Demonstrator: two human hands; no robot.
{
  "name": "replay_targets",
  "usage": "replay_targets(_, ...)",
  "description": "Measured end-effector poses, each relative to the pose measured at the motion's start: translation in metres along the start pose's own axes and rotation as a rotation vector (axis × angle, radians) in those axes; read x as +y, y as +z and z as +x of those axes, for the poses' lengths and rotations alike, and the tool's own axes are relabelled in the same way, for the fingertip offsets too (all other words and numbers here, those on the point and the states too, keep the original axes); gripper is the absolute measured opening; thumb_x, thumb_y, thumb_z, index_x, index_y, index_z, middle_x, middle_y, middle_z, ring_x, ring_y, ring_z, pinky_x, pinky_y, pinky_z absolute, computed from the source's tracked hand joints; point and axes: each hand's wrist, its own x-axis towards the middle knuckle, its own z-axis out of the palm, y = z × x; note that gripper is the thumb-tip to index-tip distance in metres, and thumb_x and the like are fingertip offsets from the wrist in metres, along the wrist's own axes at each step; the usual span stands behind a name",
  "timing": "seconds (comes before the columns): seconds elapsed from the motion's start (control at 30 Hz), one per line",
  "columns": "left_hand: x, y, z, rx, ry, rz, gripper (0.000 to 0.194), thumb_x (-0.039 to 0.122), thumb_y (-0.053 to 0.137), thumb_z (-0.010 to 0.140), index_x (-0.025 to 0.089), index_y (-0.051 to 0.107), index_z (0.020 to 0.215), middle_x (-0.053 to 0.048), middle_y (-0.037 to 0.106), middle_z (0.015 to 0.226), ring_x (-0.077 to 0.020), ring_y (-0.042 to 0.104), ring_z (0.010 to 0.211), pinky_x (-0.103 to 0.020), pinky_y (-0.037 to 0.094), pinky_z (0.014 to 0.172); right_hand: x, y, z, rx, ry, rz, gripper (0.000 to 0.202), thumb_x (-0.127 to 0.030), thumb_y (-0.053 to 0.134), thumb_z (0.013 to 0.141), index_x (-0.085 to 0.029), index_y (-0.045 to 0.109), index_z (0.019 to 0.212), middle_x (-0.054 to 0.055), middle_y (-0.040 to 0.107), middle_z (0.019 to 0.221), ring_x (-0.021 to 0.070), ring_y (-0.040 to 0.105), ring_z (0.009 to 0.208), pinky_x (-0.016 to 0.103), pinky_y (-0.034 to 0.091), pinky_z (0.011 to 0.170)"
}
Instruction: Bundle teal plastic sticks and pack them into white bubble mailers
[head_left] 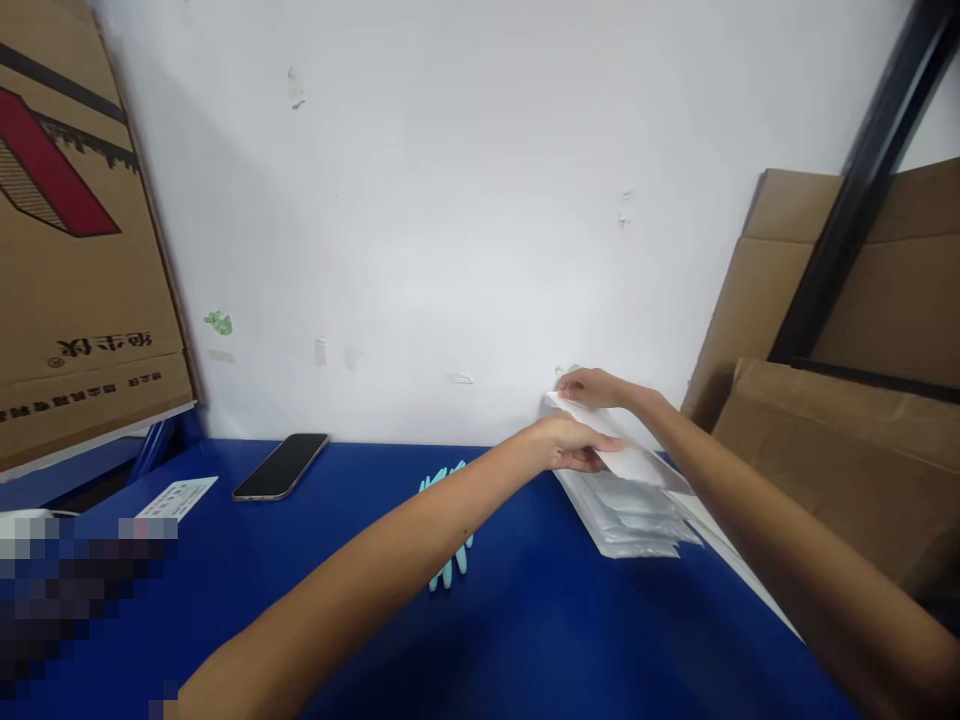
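closest to us, pale blue gloves (447, 577) lie on the blue bench (517, 620), partly hidden by our left forearm (420, 525). farther off, to the right, rests a stack of translucent plastic bags (611, 520); over it our left hand (577, 443) grips a white sheet (636, 465), our right hand (592, 387) pinching its far end. behind stands the white wall (450, 200).

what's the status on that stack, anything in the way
Left grip on white top sheet. Right grip at its far end. Plastic stack beneath. Pale-blue gloves to the left, seemingly not in the way.
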Motion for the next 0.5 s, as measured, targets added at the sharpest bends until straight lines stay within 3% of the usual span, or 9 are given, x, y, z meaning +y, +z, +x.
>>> replay_targets(0.1,-0.007,-0.003,0.011,-0.019,-0.062,0.092,0.033,0.01,0.087,0.062,0.009,0.068,0.089,-0.007,0.071,0.084,-0.0141,0.069,0.074,-0.025,0.058,0.074,0.005,0.007,0.002,-0.005,0.023,-0.025,0.031,-0.036,0.058,0.096,-0.018,0.06,0.122,0.008,0.06,0.124,0.0225,0.062,0.104,0.042,0.054,0.088)
replay_targets(0.2,-0.012,-0.002,0.016,0.028,-0.126,0.249,0.03,0.021,0.086,0.066,0.008,0.067,0.087,-0.008,0.07,0.076,-0.014,0.067,0.064,-0.024,0.057,0.065,0.004,0.017,-0.001,-0.014,0.075,-0.07,0.033,-0.035,0.059,0.096,-0.017,0.059,0.123,0.009,0.06,0.124,0.0224,0.062,0.105,0.043,0.054,0.088)
replay_targets(0.37,-0.017,-0.003,0.008,0.16,-0.196,0.547,0.049,0.053,0.079,0.069,0.011,0.063,0.089,-0.009,0.067,0.068,-0.0194,0.065,0.053,-0.027,0.049,0.048,-0.009,0.037,-0.011,-0.035,0.208,-0.18,0.033,-0.035,0.059,0.096,-0.017,0.058,0.124,0.009,0.06,0.124,0.022,0.062,0.104,0.043,0.054,0.087)
replay_targets(0.5,-0.019,-0.008,0.0,0.202,-0.191,0.686,0.055,0.062,0.066,0.078,0.012,0.059,0.1,-0.009,0.068,0.071,-0.0211,0.066,0.052,-0.027,0.046,0.047,-0.022,0.038,-0.017,-0.006,0.308,-0.282,0.034,-0.035,0.059,0.096,-0.017,0.058,0.124,0.009,0.059,0.125,0.0222,0.062,0.105,0.043,0.054,0.088)
